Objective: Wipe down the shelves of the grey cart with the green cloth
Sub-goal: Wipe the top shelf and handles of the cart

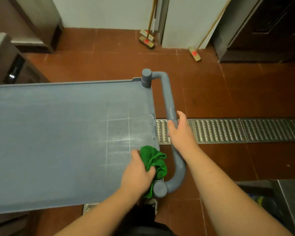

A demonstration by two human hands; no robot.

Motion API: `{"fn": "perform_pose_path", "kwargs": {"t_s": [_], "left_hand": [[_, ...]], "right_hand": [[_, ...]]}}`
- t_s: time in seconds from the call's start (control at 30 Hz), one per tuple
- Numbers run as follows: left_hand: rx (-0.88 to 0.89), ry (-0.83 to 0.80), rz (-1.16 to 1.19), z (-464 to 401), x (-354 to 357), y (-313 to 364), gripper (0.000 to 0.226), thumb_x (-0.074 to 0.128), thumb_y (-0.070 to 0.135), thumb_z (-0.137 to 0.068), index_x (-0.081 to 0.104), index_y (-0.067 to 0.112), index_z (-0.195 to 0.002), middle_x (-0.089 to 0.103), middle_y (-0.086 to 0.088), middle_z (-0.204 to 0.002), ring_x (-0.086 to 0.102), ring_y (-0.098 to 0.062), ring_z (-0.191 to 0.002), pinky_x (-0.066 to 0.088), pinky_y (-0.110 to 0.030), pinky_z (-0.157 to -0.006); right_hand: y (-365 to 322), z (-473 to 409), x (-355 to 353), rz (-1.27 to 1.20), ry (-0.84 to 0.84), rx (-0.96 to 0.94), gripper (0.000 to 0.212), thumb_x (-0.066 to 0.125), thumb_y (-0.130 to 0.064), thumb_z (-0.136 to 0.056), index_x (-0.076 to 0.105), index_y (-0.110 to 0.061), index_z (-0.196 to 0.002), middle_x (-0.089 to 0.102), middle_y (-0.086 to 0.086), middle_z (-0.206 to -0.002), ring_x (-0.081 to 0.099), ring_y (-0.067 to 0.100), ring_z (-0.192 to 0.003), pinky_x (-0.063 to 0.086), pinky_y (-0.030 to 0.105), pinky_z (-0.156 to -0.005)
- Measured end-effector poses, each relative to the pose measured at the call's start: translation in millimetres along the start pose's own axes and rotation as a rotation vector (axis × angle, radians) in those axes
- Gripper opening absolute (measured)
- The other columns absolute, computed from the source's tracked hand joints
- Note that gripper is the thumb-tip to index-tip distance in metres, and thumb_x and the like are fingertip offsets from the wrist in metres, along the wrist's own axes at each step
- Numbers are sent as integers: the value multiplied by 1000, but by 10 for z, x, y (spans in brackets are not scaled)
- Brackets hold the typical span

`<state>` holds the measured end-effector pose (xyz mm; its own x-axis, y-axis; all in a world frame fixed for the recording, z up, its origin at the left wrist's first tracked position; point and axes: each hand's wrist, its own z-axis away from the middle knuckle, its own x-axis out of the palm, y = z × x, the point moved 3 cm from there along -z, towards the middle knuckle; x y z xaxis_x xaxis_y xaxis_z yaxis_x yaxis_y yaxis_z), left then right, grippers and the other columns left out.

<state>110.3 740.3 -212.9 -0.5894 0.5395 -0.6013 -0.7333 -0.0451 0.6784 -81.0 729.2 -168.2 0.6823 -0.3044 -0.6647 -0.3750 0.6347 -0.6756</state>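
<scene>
- Two bare arms are seen closest, reaching forward from the bottom edge over the grey cart (58, 133).
- On the near right corner of the top shelf (49, 150), the green cloth (156, 163) is bunched up under the left hand (138, 172).
- Fingers and thumb of that hand are curled round the cloth, so the cloth is gripped and pressed down on the shelf, right beside the round corner post (160, 189).
- At the end of the cart, the ribbed grey handle (169, 103) is held by the right hand (179, 130). The thumb is seen on one side of the bar and the fingers on the other, so the bar is wrapped, not just touched.
- It looks as if the cart is kept from rolling by this hand while the wiping is done.
- Pale scratch lines and dull smears are seen on the shelf just ahead of the cloth.
- The step in hand is judged to be the wiping of the top shelf, begun at the handle end.
- Most of the shelf, out to the left, is judged not yet wiped. Lower shelves cannot be seen from here.
- Next, the cloth needs to be pushed flat across the shelf, away from the corner, in long strokes, with the handle gripped firmly.
- Behind the cart, brooms (146, 40) are leaned on the wall, and a metal drain grate (228, 130) is set in the red floor.
</scene>
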Motion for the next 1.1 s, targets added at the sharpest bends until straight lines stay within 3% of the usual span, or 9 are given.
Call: {"fn": "perform_pose_path", "kwargs": {"t_s": [0.1, 0.2, 0.33, 0.7, 0.93, 1.1], "left_hand": [[8, 46, 40, -119, 29, 53, 46, 62, 34, -78, 20, 34, -97, 66, -5, -95, 66, -35, -85, 51, -39, -68], [14, 89, 74, -368, 34, 174, 44, 62, 28, -80, 22, 31, -99, 65, -8, -95, 65, -37, -85, 50, -40, -69], [14, 132, 68, -737, 53, 339, 37, 59, 26, -83, 25, 25, -98, 63, -11, -94, 63, -38, -82, 50, -41, -67], [39, 189, -47, -1968, -253, 790, 30, 52, 25, -87, 27, 14, -100, 58, -18, -100, 60, -43, -84, 43, -40, -64], [-30, 187, 3, -2744, -505, 1080, 58, 54, 29, -88, 24, 6, -132, 62, -19, -110, 61, -41, -99, 44, -41, -76], [95, 78, -108, -2500, -375, 986, 43, 60, 30, -84, 35, 14, -114, 64, -14, -101, 62, -40, -94, 42, -37, -71]], "right_hand": [[-64, -51, 53, 129, -14, -23, 63, 47, -40, -99, 19, -23, -152, 65, 13, -117, 64, 34, -98, 45, 35, -75], [-117, -15, 52, 219, -20, -23, 65, 48, -29, -99, 14, -18, -153, 59, 18, -129, 62, 37, -107, 46, 40, -81], [-98, 39, 49, 248, -30, -23, 63, 47, -27, -99, 12, -17, -151, 60, 20, -126, 63, 39, -104, 48, 43, -81], [-100, 125, 73, 233, -57, 30, 67, 46, -32, -100, 8, -26, -154, 56, 11, -136, 61, 34, -111, 46, 39, -82], [-162, 50, 71, 251, -25, 31, 65, 46, -36, -100, 7, -31, -152, 59, 5, -130, 64, 27, -107, 52, 40, -84], [-120, 4, 87, 269, -29, 84, 66, 48, -33, -99, 10, -28, -153, 59, 11, -131, 63, 35, -109, 48, 40, -84]]}}
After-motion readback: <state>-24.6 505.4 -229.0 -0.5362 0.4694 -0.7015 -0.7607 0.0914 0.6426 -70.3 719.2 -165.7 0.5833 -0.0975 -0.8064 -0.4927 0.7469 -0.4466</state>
